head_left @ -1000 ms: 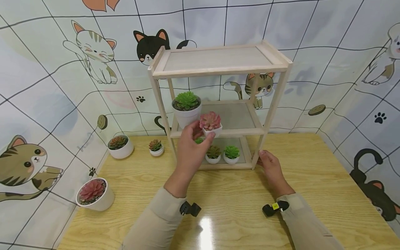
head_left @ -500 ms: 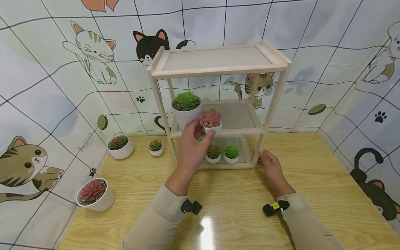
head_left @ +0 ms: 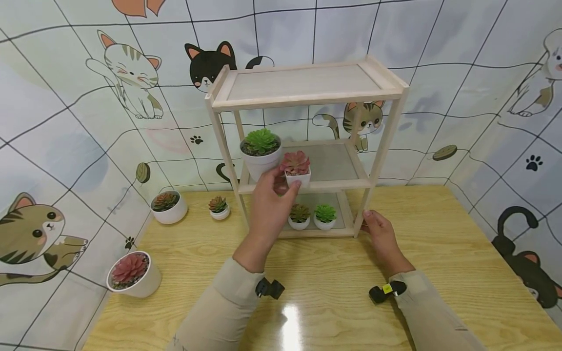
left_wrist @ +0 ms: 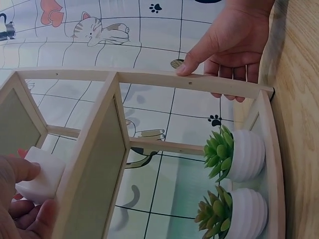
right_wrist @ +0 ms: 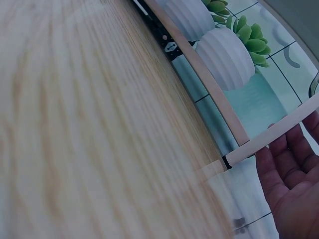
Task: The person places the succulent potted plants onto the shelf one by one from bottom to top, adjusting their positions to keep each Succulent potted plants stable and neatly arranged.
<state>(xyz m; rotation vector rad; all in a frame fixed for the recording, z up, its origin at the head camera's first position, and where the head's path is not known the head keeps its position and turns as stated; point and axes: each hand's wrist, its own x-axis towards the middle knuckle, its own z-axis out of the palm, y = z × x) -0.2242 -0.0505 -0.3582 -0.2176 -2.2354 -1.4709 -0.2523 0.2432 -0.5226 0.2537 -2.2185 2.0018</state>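
My left hand [head_left: 270,207] holds a pink succulent [head_left: 295,163] in a small white square pot [left_wrist: 44,174] at the front edge of the middle shelf. Just left of it on that shelf stands a larger white pot [head_left: 260,165] with a green succulent. Low on the wooden rack [head_left: 307,101], my right hand [head_left: 383,236] grips the right front leg [head_left: 381,161], thumb on one side and fingers on the other, as the left wrist view shows. On the bottom shelf are a small brownish-green succulent [head_left: 300,214] and a bright green succulent [head_left: 325,214].
Left of the rack, on the wooden table [head_left: 325,292], stand a small potted succulent [head_left: 218,207], a wide white pot [head_left: 170,207] and a larger pot with a red succulent [head_left: 133,274]. A cat-patterned cover [head_left: 281,29] lines the walls behind and beside.
The pink succulent's pot has turned slightly more upright, staying at the middle shelf's front edge. A green plant partly visible behind my left hand is now hidden. My right hand stays put.
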